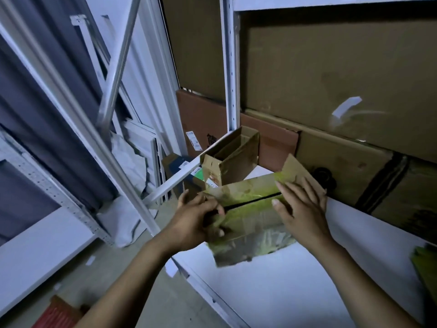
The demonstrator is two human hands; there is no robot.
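The box (pixel 250 223) sits at the shelf's (pixel 307 268) front edge. The left hand (pixel 196 221) curls round its left end; the right hand (pixel 300 209) presses flat on top, fingers straight. Push the 2 flaps (pixel 248 189) level until they meet, keeping the box on the shelf.

Running dim, cold and bluish; brightening on white shelf (pixel 295 280) toward 6 o'clock; sinking into shadow over cartons (pixel 331 67) at 2 o'clock; bowing rack posts (pixel 106 159) at 9 o'clock; smearing green box (pixel 250 209) at centre.
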